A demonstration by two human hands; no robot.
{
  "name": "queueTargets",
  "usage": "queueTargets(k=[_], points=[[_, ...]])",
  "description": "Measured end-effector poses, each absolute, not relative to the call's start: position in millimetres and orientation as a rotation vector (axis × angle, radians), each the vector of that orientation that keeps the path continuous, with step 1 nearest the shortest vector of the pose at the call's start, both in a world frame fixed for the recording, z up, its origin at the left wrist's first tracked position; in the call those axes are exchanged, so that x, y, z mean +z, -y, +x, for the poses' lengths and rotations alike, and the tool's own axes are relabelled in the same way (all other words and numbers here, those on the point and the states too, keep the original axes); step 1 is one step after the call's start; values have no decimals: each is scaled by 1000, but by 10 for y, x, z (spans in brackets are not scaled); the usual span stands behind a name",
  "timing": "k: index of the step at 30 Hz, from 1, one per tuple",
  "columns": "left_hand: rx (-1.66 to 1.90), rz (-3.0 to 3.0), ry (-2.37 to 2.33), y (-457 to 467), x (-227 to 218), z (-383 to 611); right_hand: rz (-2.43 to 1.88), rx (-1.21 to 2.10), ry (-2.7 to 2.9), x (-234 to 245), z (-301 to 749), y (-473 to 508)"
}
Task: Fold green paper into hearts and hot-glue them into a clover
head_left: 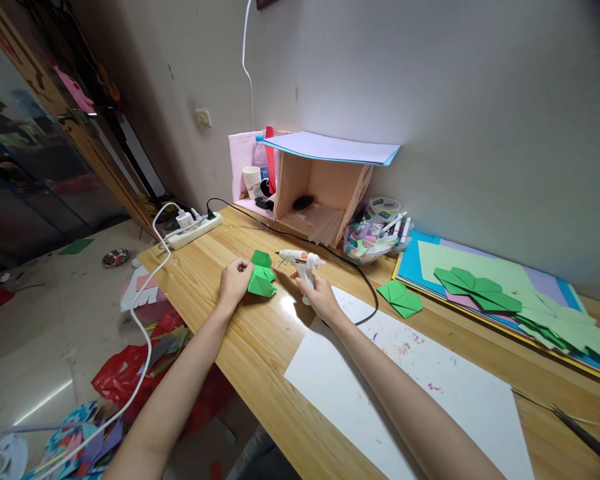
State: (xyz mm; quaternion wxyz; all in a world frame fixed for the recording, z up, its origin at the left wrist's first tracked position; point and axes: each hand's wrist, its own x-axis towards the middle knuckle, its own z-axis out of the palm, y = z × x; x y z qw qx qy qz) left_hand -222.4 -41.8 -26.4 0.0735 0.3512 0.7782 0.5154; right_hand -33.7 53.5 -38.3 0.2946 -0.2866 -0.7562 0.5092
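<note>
Where the middle of the frame holds both hands, one pairing: green folded paper [263, 283], upright in its long axis up the frame, just right of the left hand [236, 281], which pinches its left edge between thumb and fingertips; white glue gun [304, 261], to the right of the paper, barrel lying crosswise, nozzle aimed left at it, near but seemingly apart. Right hand [319, 297]: wrapped around the gun's handle, the nearer of the two to the nozzle.

Surroundings: black cord [369, 283], looping behind and right of the gun (the likeliest snag); white sheet [410, 373], lower centre to right, under the right forearm; second green piece [401, 299], right of centre; coloured paper stack [425, 257], right; open box [325, 193], upper centre; power strip [195, 230], left of centre.
</note>
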Motion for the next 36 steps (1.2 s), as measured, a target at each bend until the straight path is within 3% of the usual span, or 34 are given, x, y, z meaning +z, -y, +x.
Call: queueTargets(k=[11, 18, 21, 27, 36], points=[[1815, 1017, -1966, 384, -189, -2148, -750, 712, 2397, -369, -606, -1046], [1841, 1051, -1833, 383, -30, -1994, -770, 639, 2401, -307, -394, -876], [1804, 1063, -1723, 317, 151, -1808, -770, 787, 2118, -244, -166, -725], [1488, 1295, -1540, -61, 408, -1250, -591, 1689, 1518, -87, 389, -641], [1245, 926, -1322, -412, 154, -862, -725, 1627, 1225, -234, 756, -758]])
